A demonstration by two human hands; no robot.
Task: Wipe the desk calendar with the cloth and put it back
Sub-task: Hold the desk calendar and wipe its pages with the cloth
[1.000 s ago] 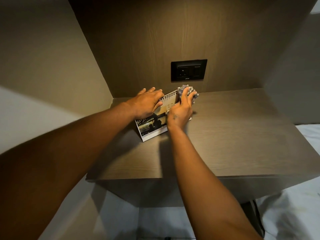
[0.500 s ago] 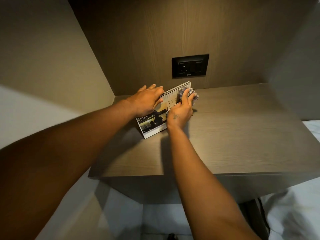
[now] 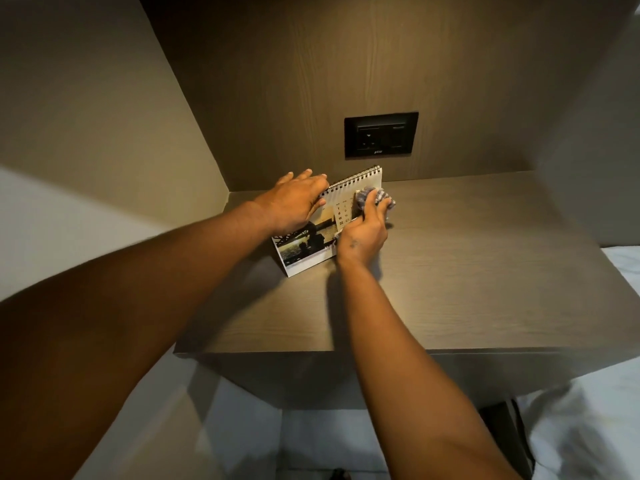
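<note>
Now the right hand (image 3: 363, 233), gripping the cloth (image 3: 375, 199), sits lower on the calendar (image 3: 311, 244); the left hand (image 3: 298, 202) lies flat, steadying its left end.

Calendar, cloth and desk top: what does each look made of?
Calendar: matte or semi-gloss paper pages, apparently on a metal wire spiral along the top. Cloth: soft patterned fabric, bunched in the right hand. Desk top: matte wood-grain surface, probably laminate.

both arms are reaching forward, the left hand (image 3: 297, 203) lying palm-down with fingers spread, the right hand (image 3: 364, 233) curling closed.
</note>
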